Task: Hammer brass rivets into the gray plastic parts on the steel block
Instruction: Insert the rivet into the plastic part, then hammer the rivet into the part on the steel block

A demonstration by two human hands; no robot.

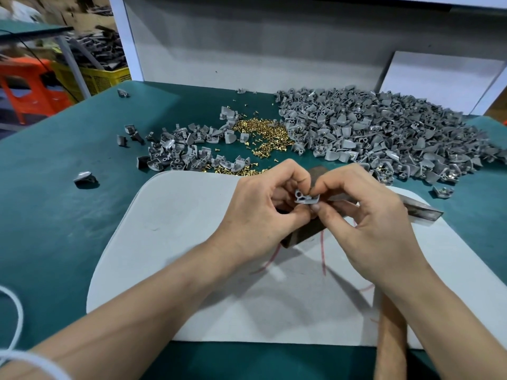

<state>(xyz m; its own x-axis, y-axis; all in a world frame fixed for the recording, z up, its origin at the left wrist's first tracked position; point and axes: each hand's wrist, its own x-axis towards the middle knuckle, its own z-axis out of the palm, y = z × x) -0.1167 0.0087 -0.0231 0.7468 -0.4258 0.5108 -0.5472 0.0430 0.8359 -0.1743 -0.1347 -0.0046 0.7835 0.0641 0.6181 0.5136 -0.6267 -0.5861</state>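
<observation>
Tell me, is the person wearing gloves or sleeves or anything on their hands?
No gloves, no sleeves. The left hand and right hand are bare, and so are both forearms. No rings or watch show. A thin white cord crosses the left arm at the bottom corner.

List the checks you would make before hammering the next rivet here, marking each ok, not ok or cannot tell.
1. Gray part held firmly: ok, the left hand and right hand both pinch it.
2. Rivet seated in its hole: cannot tell, the fingertips hide it.
3. Part set down on the steel block: not ok, it is held in the fingers over it.
4. Hammer in grip: not ok, the wooden handle lies unheld under the right forearm.
5. Brass rivets at hand: ok, piled beyond the mat.
</observation>
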